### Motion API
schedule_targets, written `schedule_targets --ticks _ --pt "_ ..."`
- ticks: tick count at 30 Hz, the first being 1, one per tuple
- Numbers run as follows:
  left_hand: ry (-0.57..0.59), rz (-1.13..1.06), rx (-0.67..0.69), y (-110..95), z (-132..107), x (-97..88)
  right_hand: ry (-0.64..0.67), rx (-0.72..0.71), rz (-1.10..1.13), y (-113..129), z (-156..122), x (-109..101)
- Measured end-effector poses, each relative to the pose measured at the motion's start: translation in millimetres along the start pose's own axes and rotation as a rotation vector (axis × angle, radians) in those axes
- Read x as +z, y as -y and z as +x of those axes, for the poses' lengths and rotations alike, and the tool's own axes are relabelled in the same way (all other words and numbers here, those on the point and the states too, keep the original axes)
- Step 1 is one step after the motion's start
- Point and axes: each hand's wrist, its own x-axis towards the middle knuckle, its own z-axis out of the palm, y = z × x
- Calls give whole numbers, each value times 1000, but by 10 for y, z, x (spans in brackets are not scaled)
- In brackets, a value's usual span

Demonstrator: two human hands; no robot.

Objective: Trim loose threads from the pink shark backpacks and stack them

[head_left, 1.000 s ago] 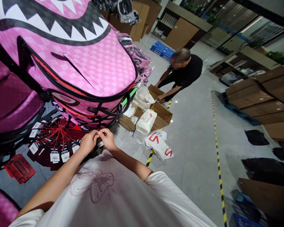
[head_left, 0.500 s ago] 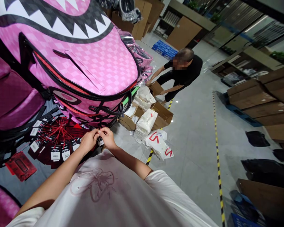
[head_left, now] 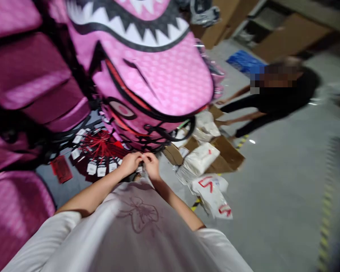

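My left hand and my right hand meet close to my chest, fingers pinched together on a small hang tag with a thin string. Just above them lies a big pink checkered backpack with a shark-mouth print and black straps hanging down. To the left of my hands a fan of dark red hang tags with white labels and red strings is spread on the grey surface. The whole picture is smeared by motion.
More pink backpacks are piled at the left. A single red tag lies apart. On the floor to the right are open cardboard boxes and white bags with red marks. A person in black bends over the boxes.
The view has swung left and blurred. My hands stay pinched together on the tag under the backpack. The person in black has bent lower, arms reaching to the boxes.
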Motion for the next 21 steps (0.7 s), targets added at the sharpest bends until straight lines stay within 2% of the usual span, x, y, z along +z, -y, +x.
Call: schedule_targets --ticks 4,9,12,14,16,17,19,21 --pt "-13 8 -81 9 17 -24 20 58 95 -67 24 -29" --pt "33 -6 -56 -9 -27 -36 26 40 131 -33 -3 -42" --pt "-16 -30 -62 -24 -78 -8 20 32 108 10 -10 -30" --pt "-73 -104 13 31 -121 -18 16 30 90 13 15 -33" --pt "-207 -168 41 181 -169 -74 8 43 63 -7 50 -59" --pt "-296 -170 -9 295 -193 -117 7 53 44 -23 63 -79" --pt "-441 -127 -207 577 -232 -221 0 61 -10 -48 60 -124" --pt "-461 -55 -423 876 -247 -317 -46 2 -107 -47 11 -155"
